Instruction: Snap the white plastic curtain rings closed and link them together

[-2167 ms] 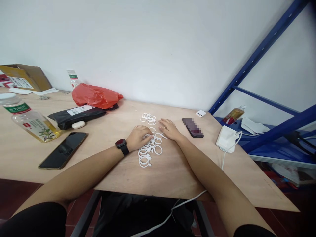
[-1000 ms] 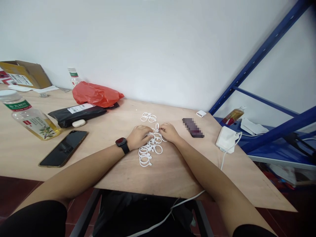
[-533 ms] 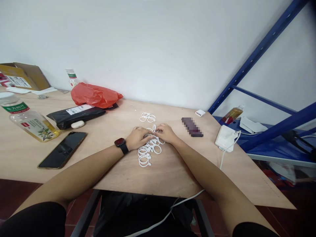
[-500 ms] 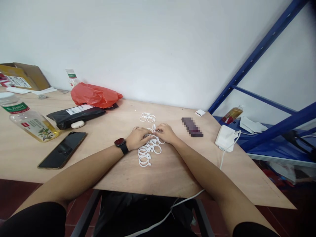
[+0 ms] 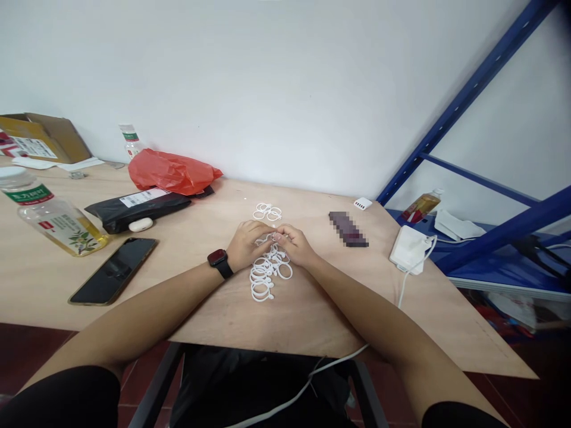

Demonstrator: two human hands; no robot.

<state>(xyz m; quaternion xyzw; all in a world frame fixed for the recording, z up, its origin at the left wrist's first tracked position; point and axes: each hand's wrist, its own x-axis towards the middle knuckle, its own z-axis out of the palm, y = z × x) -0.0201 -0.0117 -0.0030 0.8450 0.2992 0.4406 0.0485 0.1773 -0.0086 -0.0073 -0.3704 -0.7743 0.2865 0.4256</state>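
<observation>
Table (image 5: 312, 309): light plywood top on a dark metal frame; its far edge meets the wall at 12 o'clock.
Wall (image 5: 267, 89): plain white.
Floor (image 5: 27, 351): dark red tiles, visible below the near table edge at 8 o'clock.
Rack (image 5: 468, 95): blue steel shelving at 2 o'clock, just beside the table; a bottle of yellow drink (image 5: 422, 207) lies on its shelf.
Rings (image 5: 267, 274): pile of white plastic rings at table centre, running from the hands toward 6 o'clock.
Small ring cluster (image 5: 267, 212): at 12 o'clock from the hands, apart from the pile.
Left hand (image 5: 247, 242): rests on the table at the pile's far end; grip narrow, fingertips closed on the rings.
Right hand (image 5: 295, 245): opposite the left hand, fingertips touching it; grip narrow, closed on the same rings.
Watch (image 5: 218, 260): black, on the left wrist.
Charger (image 5: 408, 248): white, at 3 o'clock, with its cable running over the near table edge.
Phone (image 5: 113, 270): dark, face up, at 9 o'clock.
Bottle (image 5: 53, 217): on its side at 9 o'clock, beyond the phone.
Black parcel (image 5: 138, 205): at 10 o'clock.
Red bag (image 5: 172, 172): at 11 o'clock, touching the parcel.
Cardboard box (image 5: 40, 134): at the far left against the wall.
</observation>
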